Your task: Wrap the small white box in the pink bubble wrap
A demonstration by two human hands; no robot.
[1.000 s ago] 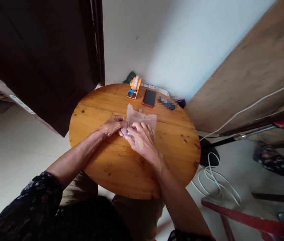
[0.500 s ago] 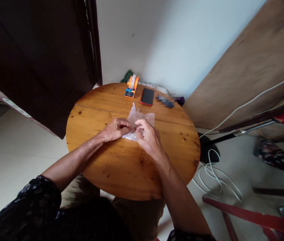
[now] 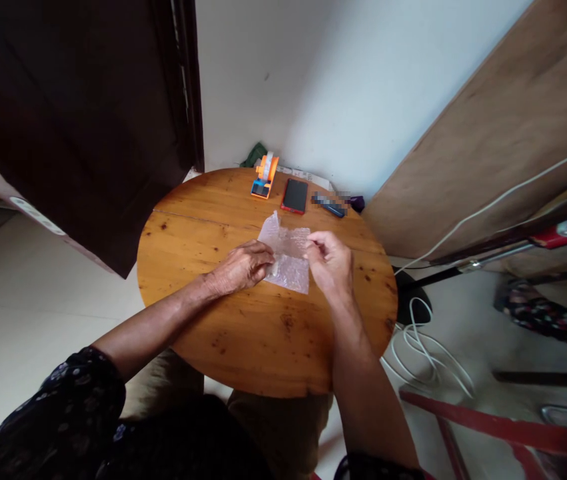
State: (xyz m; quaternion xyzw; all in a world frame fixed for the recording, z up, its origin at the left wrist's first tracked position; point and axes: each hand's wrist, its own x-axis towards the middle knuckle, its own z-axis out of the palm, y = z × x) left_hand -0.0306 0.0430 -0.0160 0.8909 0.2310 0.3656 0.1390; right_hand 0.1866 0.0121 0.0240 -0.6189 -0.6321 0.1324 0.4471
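A sheet of clear bubble wrap (image 3: 287,259) lies in the middle of a round wooden table (image 3: 243,333). My left hand (image 3: 244,266) rests on the sheet's left edge with its fingers curled and pinching it. My right hand (image 3: 331,262) is at the sheet's right edge, fingers pinched on that side. Something small and pale shows under the wrap near my left fingertips; I cannot make out what it is.
At the table's far edge stand an orange tape dispenser (image 3: 265,177), a red-cased phone (image 3: 295,195) and a small dark object (image 3: 329,205). A dark door (image 3: 78,113) is on the left, a wooden board (image 3: 483,133) on the right. White cables (image 3: 426,347) lie on the floor.
My right hand has moved from the middle of the sheet out to its right edge, and the bubble wrap now lies spread wider. My left hand stayed at the left edge.
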